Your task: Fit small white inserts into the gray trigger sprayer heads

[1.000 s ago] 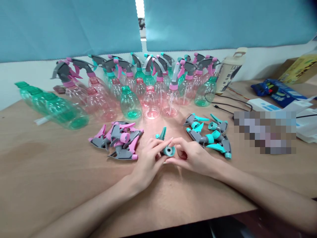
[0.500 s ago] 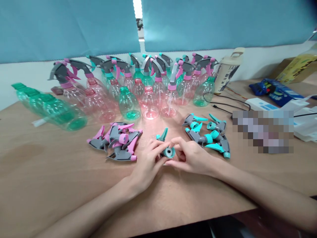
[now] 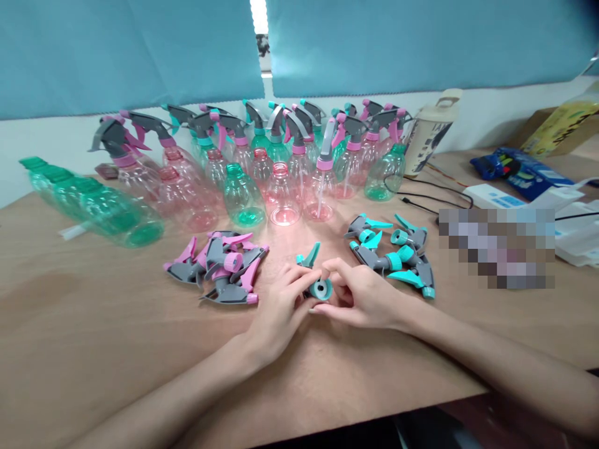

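A grey and teal trigger spray head [image 3: 321,289] is held just above the wooden table, its round collar facing me with a dark hole in the middle. My left hand [image 3: 279,305] is closed round its grey body, fingers hiding most of it. On the collar's other side, my right hand [image 3: 367,296] curls its thumb and fingers at the rim. To the left lies a pile of grey and pink trigger spray heads [image 3: 224,268]. More grey and teal trigger spray heads [image 3: 397,259] lie to the right.
Behind stand several pink and green bottles [image 3: 246,199], some with spray heads fitted, some open. At far left is a row of green bottles [image 3: 116,215]. A cream tumbler [image 3: 428,137], black cables [image 3: 449,184] and a blue packet [image 3: 519,174] are on the right.
The spray head has shifted very slightly right between my hands, which keep nearly the same pose. The piles and bottles stay as they were.
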### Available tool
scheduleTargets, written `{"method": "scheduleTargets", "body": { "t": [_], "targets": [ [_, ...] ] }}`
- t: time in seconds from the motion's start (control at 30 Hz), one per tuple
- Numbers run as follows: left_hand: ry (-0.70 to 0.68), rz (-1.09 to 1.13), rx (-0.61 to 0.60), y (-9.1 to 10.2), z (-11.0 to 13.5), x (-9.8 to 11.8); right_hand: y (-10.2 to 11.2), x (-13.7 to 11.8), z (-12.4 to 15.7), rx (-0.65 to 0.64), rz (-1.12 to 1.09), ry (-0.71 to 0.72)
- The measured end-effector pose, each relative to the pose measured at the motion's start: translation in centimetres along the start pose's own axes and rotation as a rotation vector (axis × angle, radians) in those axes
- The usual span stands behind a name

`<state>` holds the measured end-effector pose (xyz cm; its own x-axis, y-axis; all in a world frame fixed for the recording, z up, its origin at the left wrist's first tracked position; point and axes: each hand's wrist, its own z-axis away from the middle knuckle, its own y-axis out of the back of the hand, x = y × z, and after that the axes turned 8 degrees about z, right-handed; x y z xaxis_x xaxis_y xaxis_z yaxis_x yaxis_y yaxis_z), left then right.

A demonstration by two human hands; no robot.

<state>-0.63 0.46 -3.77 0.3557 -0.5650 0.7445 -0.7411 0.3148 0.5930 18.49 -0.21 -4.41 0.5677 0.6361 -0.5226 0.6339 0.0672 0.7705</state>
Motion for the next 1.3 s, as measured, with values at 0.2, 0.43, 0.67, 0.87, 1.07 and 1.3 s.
{"method": "scheduleTargets", "body": {
  "t": [0.2, 0.43, 0.67, 0.87, 1.07, 1.3],
  "targets": [
    [0.036, 0.054, 0.036, 0.0, -0.1, 0.2, -0.3, -0.4, 0.1, 0.01, 0.02, 0.022],
    [0.082, 0.099, 0.074, 0.0, -0.2, -0.1, -0.6, 0.0, 0.2, 0.091, 0.112, 0.125],
    [0.056, 0.086, 0.092, 0.2, -0.1, -0.3, -0.3, -0.1, 0.2, 0.215, 0.235, 0.024],
    [0.038, 0.065, 0.097, -0.1, 0.1, -0.3, -0.3, -1.4, 0.4, 0.293, 0.334, 0.032],
    [0.006, 0.049, 0.056, 0.1, 0.2, -0.3, -0.4, -1.5, 0.7, 0.243, 0.184, -0.011],
    [0.019, 0.086, 0.006, 0.2, 0.1, -0.5, -0.5, -0.2, 0.6, 0.166, -0.004, -0.038]
  ]
}}
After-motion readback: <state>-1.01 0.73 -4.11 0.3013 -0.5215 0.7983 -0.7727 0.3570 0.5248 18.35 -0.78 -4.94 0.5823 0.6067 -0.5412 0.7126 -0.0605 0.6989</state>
